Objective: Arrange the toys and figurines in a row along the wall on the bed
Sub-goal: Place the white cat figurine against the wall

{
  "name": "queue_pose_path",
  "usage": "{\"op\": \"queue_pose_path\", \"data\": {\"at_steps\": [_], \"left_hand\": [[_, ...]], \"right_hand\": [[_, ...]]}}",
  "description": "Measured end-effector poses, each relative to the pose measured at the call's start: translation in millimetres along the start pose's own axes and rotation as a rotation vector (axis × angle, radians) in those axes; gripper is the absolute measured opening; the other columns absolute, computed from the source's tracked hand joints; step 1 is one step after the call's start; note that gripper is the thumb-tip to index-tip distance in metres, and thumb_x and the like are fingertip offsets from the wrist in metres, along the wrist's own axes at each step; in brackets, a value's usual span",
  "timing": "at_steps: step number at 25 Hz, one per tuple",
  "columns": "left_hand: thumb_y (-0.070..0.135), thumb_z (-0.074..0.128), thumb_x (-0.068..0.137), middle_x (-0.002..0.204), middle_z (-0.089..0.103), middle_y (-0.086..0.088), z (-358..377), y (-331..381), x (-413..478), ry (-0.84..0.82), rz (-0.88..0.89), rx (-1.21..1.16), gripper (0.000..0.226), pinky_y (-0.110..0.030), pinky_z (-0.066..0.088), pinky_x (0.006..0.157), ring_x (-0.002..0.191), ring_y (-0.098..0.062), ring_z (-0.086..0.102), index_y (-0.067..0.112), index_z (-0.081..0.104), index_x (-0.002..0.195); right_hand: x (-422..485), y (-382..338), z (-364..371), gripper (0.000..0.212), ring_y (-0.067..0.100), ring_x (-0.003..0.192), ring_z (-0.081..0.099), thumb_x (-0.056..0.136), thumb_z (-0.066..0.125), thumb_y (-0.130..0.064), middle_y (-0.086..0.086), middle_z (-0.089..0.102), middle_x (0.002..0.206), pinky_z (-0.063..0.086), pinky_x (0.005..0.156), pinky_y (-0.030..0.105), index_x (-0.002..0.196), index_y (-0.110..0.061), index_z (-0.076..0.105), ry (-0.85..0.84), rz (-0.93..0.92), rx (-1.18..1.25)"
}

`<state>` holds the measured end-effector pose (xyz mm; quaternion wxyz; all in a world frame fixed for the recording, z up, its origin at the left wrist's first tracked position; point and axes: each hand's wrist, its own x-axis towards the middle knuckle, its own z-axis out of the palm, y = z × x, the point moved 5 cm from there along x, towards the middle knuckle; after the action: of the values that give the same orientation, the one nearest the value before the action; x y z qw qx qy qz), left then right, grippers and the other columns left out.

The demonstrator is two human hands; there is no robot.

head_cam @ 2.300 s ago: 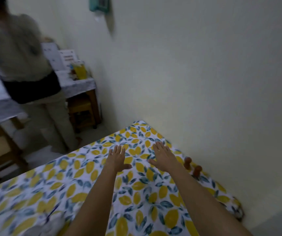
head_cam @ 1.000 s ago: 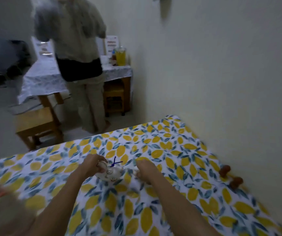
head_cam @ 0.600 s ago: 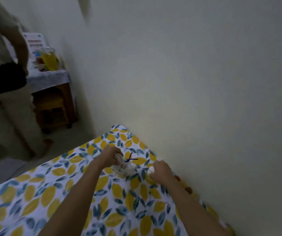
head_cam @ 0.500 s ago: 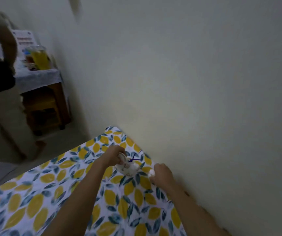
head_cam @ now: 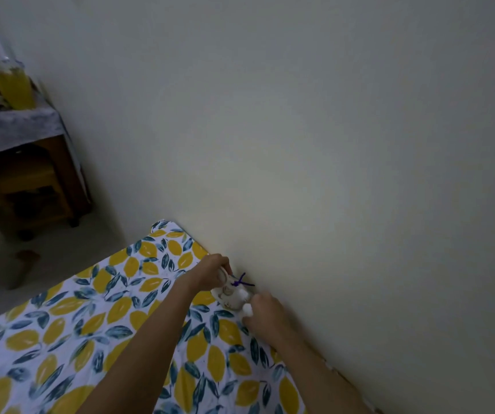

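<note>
A small white plush toy [head_cam: 233, 295] with a purple ribbon rests on the lemon-print bed [head_cam: 97, 318], pressed up against the pale wall [head_cam: 329, 174]. My left hand [head_cam: 210, 271] grips its upper end. My right hand [head_cam: 265, 313] holds its lower end, with a white foot showing by my fingers. Both forearms reach in from the bottom edge. My right arm hides the strip of bed along the wall behind it, so no other figurines show.
A wooden table [head_cam: 16, 162] with a grey cloth stands at the far left beyond the bed's corner, carrying a yellow jar [head_cam: 13, 86] and a printed card. Floor lies between the table and the bed.
Both hands have carried the plush toy from the middle of the bed to the wall. The view has swung right, and the standing person and the brown figurines have left it.
</note>
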<state>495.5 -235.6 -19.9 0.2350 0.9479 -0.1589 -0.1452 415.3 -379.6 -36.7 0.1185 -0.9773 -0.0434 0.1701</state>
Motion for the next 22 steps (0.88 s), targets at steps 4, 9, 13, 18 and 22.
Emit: {"op": "queue_pose_path", "data": {"at_steps": [4, 9, 13, 18, 22], "left_hand": [[-0.006, 0.051, 0.080, 0.119, 0.060, -0.020, 1, -8, 4, -0.026, -0.005, -0.010, 0.032, -0.040, 0.048, 0.087, 0.111, -0.036, 0.056, 0.000, 0.064, 0.108], [-0.008, 0.047, 0.083, 0.104, 0.041, -0.008, 5, -10, 10, -0.041, -0.021, 0.031, 0.034, -0.036, 0.041, 0.083, 0.103, -0.031, 0.049, 0.001, 0.060, 0.112], [-0.007, 0.044, 0.085, 0.120, 0.043, -0.020, 7, -8, 10, -0.028, -0.048, 0.037, 0.034, -0.030, 0.037, 0.082, 0.110, -0.035, 0.048, 0.001, 0.058, 0.115], [-0.007, 0.046, 0.083, 0.133, 0.041, -0.024, 10, -10, 4, 0.017, -0.065, 0.042, 0.038, -0.033, 0.040, 0.096, 0.127, -0.035, 0.040, 0.001, 0.057, 0.119], [0.008, 0.058, 0.090, 0.157, 0.017, -0.021, 4, -17, -16, 0.022, -0.111, 0.120, 0.060, -0.043, 0.026, 0.118, 0.149, -0.035, 0.010, 0.012, 0.034, 0.145]], "right_hand": [[1, -1, 3, 0.031, 0.033, 0.110, 0.060, 0.092, 0.060, -0.023, 0.017, 0.059, 0.122, 0.050, 0.085, 0.036, 0.115, -0.004, 0.058, 0.013, -0.007, -0.005], [3, -3, 7, 0.019, 0.032, 0.107, 0.061, 0.092, 0.061, -0.024, 0.017, 0.060, 0.120, 0.051, 0.084, 0.036, 0.104, -0.010, 0.058, 0.015, -0.009, 0.012], [4, 0, 8, 0.030, 0.031, 0.108, 0.061, 0.092, 0.059, -0.028, 0.016, 0.060, 0.120, 0.051, 0.084, 0.034, 0.112, -0.005, 0.058, 0.041, 0.006, 0.024], [2, -1, 12, 0.035, 0.030, 0.112, 0.059, 0.095, 0.058, -0.029, 0.016, 0.058, 0.125, 0.050, 0.088, 0.034, 0.120, -0.006, 0.055, 0.028, -0.009, 0.021], [-4, -10, 4, 0.052, 0.028, 0.108, 0.063, 0.091, 0.061, -0.037, 0.014, 0.061, 0.124, 0.052, 0.085, 0.034, 0.131, -0.007, 0.047, 0.074, -0.033, 0.031]]}}
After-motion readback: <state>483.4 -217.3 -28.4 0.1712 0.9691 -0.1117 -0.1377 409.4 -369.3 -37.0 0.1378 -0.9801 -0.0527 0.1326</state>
